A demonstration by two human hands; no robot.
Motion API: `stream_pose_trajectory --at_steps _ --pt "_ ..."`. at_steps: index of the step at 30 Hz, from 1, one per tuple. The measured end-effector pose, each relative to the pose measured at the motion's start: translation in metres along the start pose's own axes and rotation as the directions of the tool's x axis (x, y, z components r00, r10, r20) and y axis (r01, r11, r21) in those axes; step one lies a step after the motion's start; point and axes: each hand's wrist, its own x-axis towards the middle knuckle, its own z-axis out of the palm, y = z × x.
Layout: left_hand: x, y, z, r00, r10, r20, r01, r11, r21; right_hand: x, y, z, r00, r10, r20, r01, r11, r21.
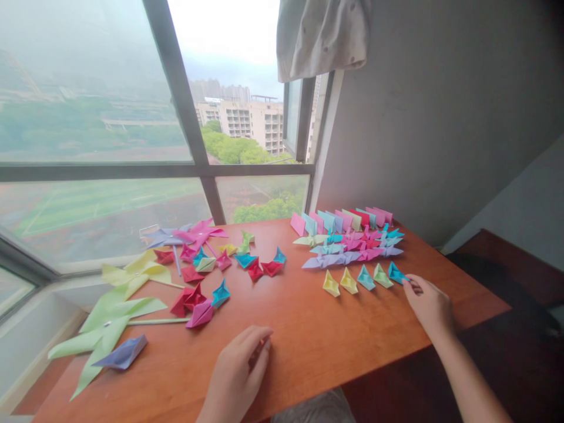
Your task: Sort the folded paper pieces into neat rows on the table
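My right hand (427, 302) pinches the tip of a blue paper boat (397, 273) at the right end of a row on the table. Left of it in that row stand a pale green boat (382, 276), a light blue boat (365, 278) and two yellow boats (349, 282). Near the table's front edge is my left hand (242, 367), loosely curled, with a gap between thumb and fingers and nothing held. Beyond it to the left lie loose paper boats, among them a magenta boat (200, 314) and a blue boat (221, 293).
Behind the boat row are folded paper cranes (352, 247) and a line of upright folded papers (341, 220). Paper pinwheels, including a green pinwheel (106, 323), lie left beside a purple boat (123, 353). The wooden table (304, 329) adjoins a window and a wall.
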Motion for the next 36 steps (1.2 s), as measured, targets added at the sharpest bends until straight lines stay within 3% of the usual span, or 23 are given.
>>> stream_pose_trajectory --at_steps 19,26,31,36 --pt "0.0 -0.003 0.003 1.0 0.012 -0.011 -0.012 1.0 -0.004 0.001 0.0 -0.001 0.999 0.046 -0.008 -0.046 0.999 0.008" --pt "-0.001 -0.002 0.003 1.0 0.004 -0.008 -0.005 1.0 -0.02 0.001 -0.008 -0.007 0.997 0.042 -0.068 -0.041 0.999 0.022" --pt "0.0 0.001 -0.005 0.998 -0.036 -0.057 0.034 0.999 -0.03 -0.002 -0.029 -0.02 0.983 0.05 -0.178 -0.047 0.999 0.017" --pt "-0.006 -0.019 -0.032 0.963 -0.107 -0.249 0.139 0.983 0.116 -0.016 -0.077 -0.031 0.989 -0.015 -0.146 0.035 0.99 0.136"
